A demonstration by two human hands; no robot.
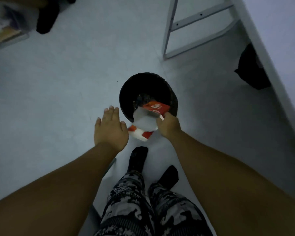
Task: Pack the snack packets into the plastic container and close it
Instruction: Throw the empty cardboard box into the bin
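Box going in the bin, no container around yet

Packaging was what the moment was about, not packing. The person stood over a round black bin [148,94] on a pale floor [58,99], and the right hand [169,126] was pinched shut around the edge of a red and white carton [149,120], opened up with its white inside showing, tilted so its upper flap hung over the bin's mouth. The left hand [111,128] was flat and spread wide, holding nothing, just beside the lower corner of the carton. Whether it touched the cardboard, I couldn't tell.

The plastic container and the snack packets weren't anywhere in view, so honestly I'd guess this was a side step: tossing the emptied outer box. Could be after the packets came out, but the frame alone didn't prove it. Inside the bin was too dark to make much out, just some specks.

Next move, as I read it: let go so the carton drops inside the rim rather than catching on it, since it looked nearly as wide as the opening. Then go find the container, because closing it was still ahead.

Off to the right was a grey metal frame [194,26] under a white tabletop edge [271,48], well apart from the bin.
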